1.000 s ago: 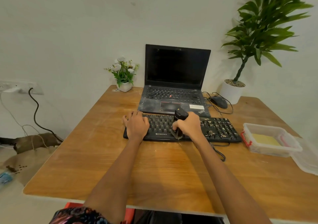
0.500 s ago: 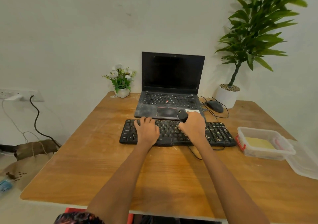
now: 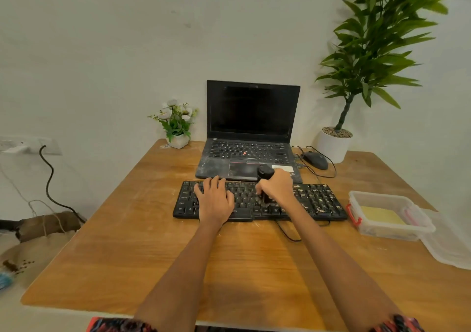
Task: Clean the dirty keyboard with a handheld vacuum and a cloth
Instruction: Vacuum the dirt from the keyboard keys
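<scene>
A black keyboard [image 3: 318,201] lies across the wooden table [image 3: 142,250], its right end speckled with pale dirt. My left hand [image 3: 214,200] rests flat on the keyboard's left half, fingers straight. My right hand [image 3: 277,187] grips a small black handheld vacuum [image 3: 265,172] upright, its lower end down on the middle keys. A yellow cloth [image 3: 382,215] lies inside a clear plastic box [image 3: 397,231] to the right of the keyboard.
A dusty open laptop [image 3: 251,150] stands just behind the keyboard. A black mouse [image 3: 314,160] with cable and a potted plant [image 3: 334,144] sit at the back right, a small flower pot [image 3: 178,140] at the back left. The box's lid [image 3: 451,247] lies at the right edge.
My left hand slid from the keyboard's left end towards its middle. My right hand with the vacuum moved slightly right along the keys. The camera view tilted up.
</scene>
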